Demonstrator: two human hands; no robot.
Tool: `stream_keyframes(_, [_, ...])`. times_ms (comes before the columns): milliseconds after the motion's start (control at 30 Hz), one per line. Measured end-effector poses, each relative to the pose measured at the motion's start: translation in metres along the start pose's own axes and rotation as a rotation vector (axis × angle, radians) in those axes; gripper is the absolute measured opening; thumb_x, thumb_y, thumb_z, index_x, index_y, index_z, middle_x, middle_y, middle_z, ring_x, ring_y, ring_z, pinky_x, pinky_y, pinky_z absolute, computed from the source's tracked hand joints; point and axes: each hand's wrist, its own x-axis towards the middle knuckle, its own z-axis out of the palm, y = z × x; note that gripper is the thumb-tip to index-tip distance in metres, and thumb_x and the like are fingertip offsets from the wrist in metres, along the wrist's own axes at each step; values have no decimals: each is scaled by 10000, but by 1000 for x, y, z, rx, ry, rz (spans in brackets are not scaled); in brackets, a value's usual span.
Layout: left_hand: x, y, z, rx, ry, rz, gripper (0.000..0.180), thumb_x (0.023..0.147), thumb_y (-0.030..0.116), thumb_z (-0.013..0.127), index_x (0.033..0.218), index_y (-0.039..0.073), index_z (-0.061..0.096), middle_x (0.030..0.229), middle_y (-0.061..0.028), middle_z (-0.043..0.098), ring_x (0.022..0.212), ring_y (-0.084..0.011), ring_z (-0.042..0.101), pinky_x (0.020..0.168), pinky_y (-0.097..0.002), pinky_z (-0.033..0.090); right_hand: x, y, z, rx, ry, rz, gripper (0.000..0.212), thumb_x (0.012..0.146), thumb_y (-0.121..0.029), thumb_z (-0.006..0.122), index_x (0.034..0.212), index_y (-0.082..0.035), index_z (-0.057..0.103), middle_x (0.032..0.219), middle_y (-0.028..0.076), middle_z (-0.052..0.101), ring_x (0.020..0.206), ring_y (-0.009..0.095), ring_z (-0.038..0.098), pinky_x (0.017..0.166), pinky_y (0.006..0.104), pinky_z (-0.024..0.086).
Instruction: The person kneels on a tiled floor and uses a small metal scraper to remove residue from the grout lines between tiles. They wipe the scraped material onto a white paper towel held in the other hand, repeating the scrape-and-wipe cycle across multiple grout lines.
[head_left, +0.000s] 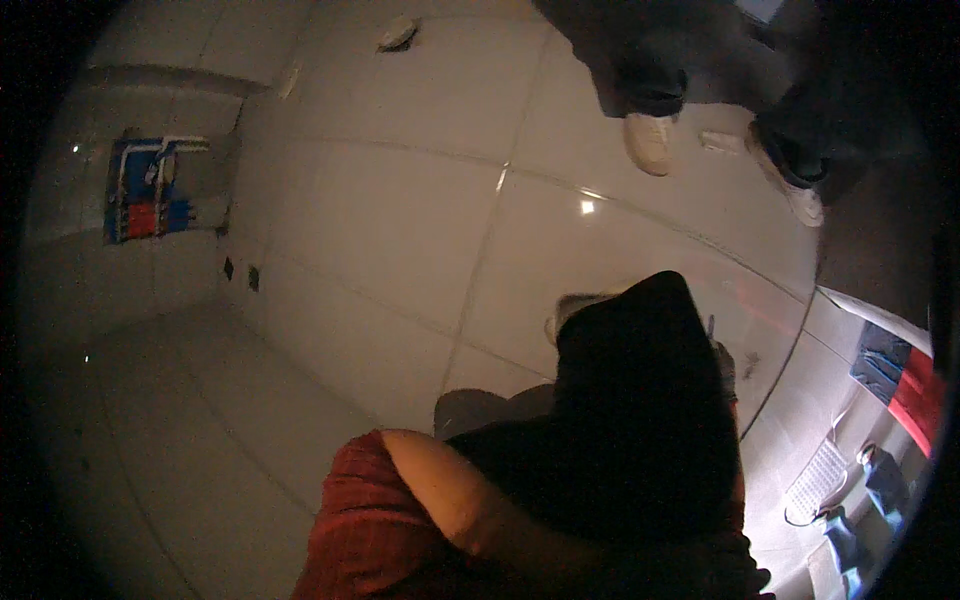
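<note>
Tiled wall (180, 120), red-blue panel (150, 190)

Your single head camera looks steeply down from above your shoulder onto the tiled floor (380, 250). Your bare upper arm (450, 490) and a dark mass (630, 420) sit very near, blocking the lower centre. Fisheye bending curves the tile joints.

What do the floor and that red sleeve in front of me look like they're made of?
The floor looks like large glazed ceramic or porcelain tile: pale, with thin grout lines and a bright glint of light. The red sleeve seems to be a ribbed knit fabric, matte with fine lines.
</note>
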Motion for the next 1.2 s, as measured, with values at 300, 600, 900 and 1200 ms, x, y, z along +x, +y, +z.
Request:
stream_keyframes(300, [22,1,-27,109,-154,-120,438,921,339,437,1308,136,467,1337,-126,454,1134,-271,519,936,-378,420,-15,22,-33,-83,238,-51,383,897,-350,553,1109,-33,583,972,76,645,789,150,593,616,287,456])
stream_keyframes(600, [38,-5,-51,147,-269,-193,453,918,360,436,1309,133,466,1352,-130,439,1133,-284,520,923,-395,427,0,56,-29,140,208,-119,275,907,-272,567,1057,-42,590,1033,61,625,857,136,580,696,269,465])
stream_keyframes(900, [142,-25,-211,573,70,-268,469,915,381,436,1310,130,464,1368,-135,424,1132,-296,521,911,-412,433,-6,64,-45,-136,367,-51,352,905,-340,542,1005,-12,619,857,45,614,769,151,553,691,307,448])
stream_keyframes(1200, [333,-142,-528,1744,341,-756,485,912,402,435,1311,127,462,1383,-139,409,1132,-309,522,899,-429,439,-52,69,-72,72,478,-62,340,923,-311,525,1040,-6,620,910,67,641,826,150,569,745,297,457])
